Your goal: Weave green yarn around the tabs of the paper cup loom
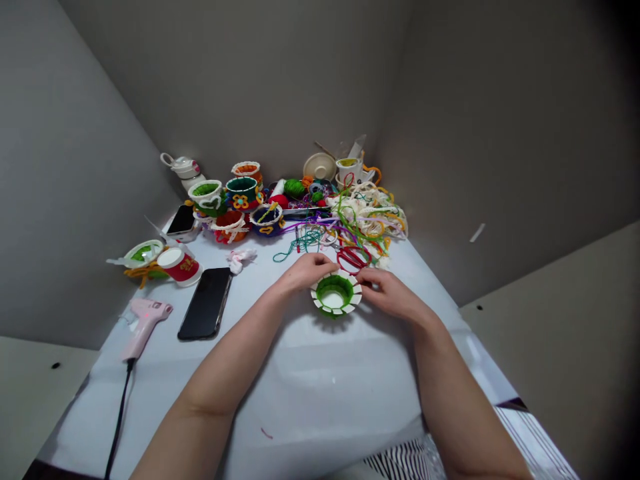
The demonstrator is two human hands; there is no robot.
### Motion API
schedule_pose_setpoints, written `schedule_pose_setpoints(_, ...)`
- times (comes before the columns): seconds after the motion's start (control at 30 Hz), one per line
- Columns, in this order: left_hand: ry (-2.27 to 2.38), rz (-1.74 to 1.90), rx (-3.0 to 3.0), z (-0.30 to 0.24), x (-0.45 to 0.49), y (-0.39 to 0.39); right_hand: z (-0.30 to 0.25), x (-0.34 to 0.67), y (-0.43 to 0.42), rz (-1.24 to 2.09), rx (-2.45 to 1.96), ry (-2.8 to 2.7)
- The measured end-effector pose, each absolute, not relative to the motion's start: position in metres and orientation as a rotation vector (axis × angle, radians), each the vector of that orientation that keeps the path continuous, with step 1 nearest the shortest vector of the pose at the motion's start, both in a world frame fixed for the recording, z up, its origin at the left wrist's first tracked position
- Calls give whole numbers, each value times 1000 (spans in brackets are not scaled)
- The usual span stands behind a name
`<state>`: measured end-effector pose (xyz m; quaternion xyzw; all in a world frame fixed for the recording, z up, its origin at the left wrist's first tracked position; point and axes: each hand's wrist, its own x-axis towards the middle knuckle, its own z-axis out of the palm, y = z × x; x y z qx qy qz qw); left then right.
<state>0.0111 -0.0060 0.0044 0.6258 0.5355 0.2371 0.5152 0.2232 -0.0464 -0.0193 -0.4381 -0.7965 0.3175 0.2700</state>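
Observation:
A paper cup [315, 293], its rim cut into white tabs that fan outward, stands between my hands with green yarn [334, 288] lining its wall. My left hand [313, 269] is closed, with thumb and fingertips on the cup's far left rim. On the right side, my right hand [384, 291] has curled fingers pinched at the rim's upper right edge. Whether a strand of yarn also lies between those fingertips is too small to tell. Just beyond the hands lie red-handled scissors [354, 259].
Tangled yarn [373, 210] heaps at the back right. Several yarn-wrapped cups [243, 193] stand at the back left. On the left are a black phone [206, 303], a pink glue gun [145, 325] with its cord, and a red and white paper cup [180, 265].

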Motion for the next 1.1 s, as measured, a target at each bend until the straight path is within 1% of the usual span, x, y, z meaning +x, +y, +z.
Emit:
schedule_pose_setpoints(0.27,1225,437,1594,4,18,3,-24,220,-44,845,-1169,-2139)
schedule_pose_setpoints(0.43,1358,553,1403,-8,20,-5,-27,217,-44,842,-1186,-2131)
schedule_pose_setpoints(0.53,1348,532,1378,-4,16,-7,-28,217,-43,816,-1185,-2133)
schedule_pose_setpoints(0.7,1155,460,1580,15,10,2,-28,217,-43,807,-1164,-2128)
schedule_pose_setpoints(0.83,974,346,1720,12,13,13,-27,217,-44,803,-1167,-2125)
schedule_pose_setpoints(0.93,1041,355,1721,3,14,13,-25,218,-44,778,-1181,-2128)
schedule_pose_setpoints(1.1,1267,541,1642,2,5,1,-19,225,-45,661,-1179,-2062)
